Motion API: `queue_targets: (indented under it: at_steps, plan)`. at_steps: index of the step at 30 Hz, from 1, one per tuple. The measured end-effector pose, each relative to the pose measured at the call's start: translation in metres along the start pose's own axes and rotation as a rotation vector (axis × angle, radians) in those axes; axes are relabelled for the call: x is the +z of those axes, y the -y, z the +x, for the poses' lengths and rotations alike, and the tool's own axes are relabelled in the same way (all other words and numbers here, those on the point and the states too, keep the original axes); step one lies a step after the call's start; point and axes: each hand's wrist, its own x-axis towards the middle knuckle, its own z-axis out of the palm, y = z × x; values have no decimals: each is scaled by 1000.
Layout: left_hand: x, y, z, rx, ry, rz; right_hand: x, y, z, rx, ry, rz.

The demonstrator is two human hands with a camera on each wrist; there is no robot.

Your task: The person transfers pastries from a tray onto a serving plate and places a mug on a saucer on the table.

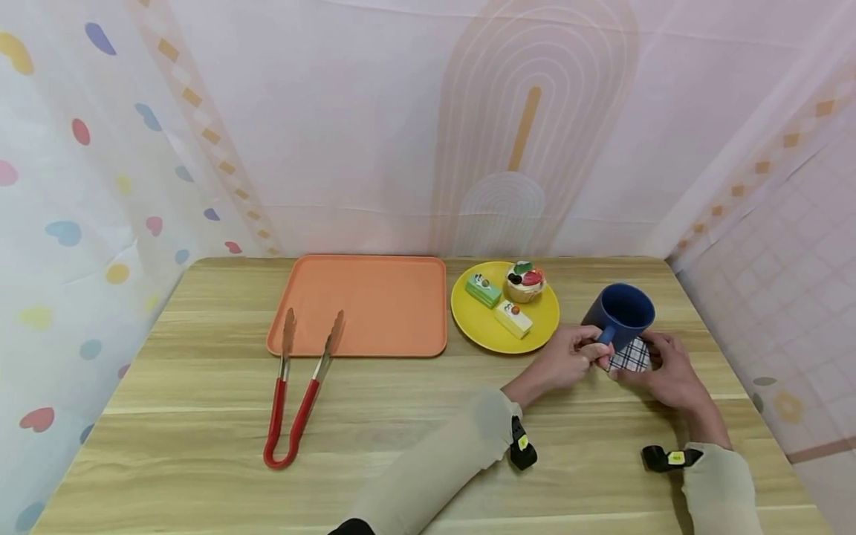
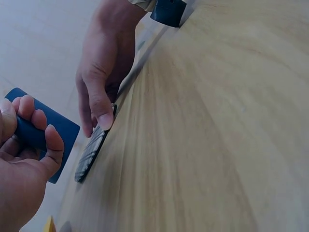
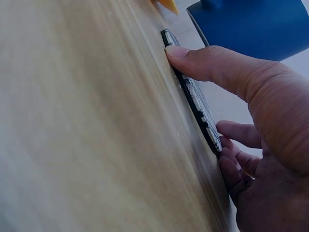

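At the right of the table my left hand grips a dark blue mug by its handle. In the left wrist view the mug is held up off the tabletop, its handle inside the curled fingers. Under and beside it lies a black-and-white plaid coaster with a dark edge. My right hand holds the coaster by its rim. The right wrist view shows the thumb on one side of the coaster and the other fingers at the opposite side, close to the wood.
A yellow plate with a cupcake and two small cake slices stands left of the mug. Further left is an orange tray. Red-handled tongs lie with their tips over the tray's front edge. Patterned cloth hangs behind the table.
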Motion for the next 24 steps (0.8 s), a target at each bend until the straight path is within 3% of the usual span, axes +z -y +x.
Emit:
queue_targets:
  at_steps: [7,14,24]
  plan:
    - [9,1,2,-1,-31,91,0,0,-1,-6,-11,1]
    - [15,2,5,-7,-9,36,0,0,-1,-22,-18,12]
    - [18,10,6,-38,-6,36,-1,0,-2,-1,-16,-6]
